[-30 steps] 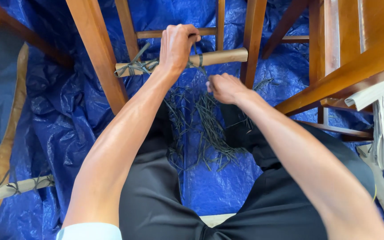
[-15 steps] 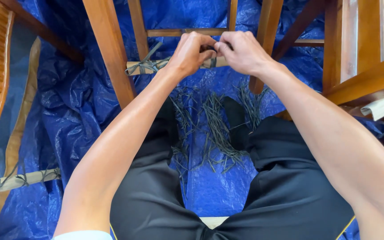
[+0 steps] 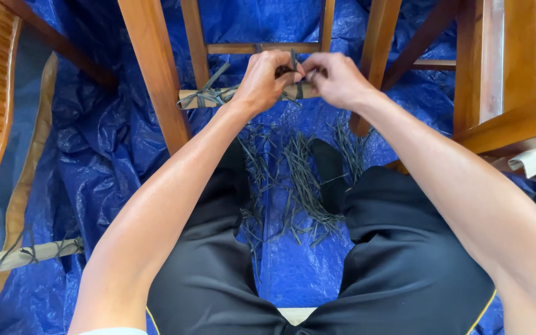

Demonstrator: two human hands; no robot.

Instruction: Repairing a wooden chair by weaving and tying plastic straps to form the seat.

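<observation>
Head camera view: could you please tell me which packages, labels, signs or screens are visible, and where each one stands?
None: no package, label, sign or screen shows. Only wooden chair frames, a blue tarp, dark cut strands, and the left hand and right hand at a wrapped rung.

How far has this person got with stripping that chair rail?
Done: many cut dark strands lie on the blue tarp. In hand: the left hand and right hand pinch a strand at the wrapped rail. Left: strands still bind that rail.
</observation>
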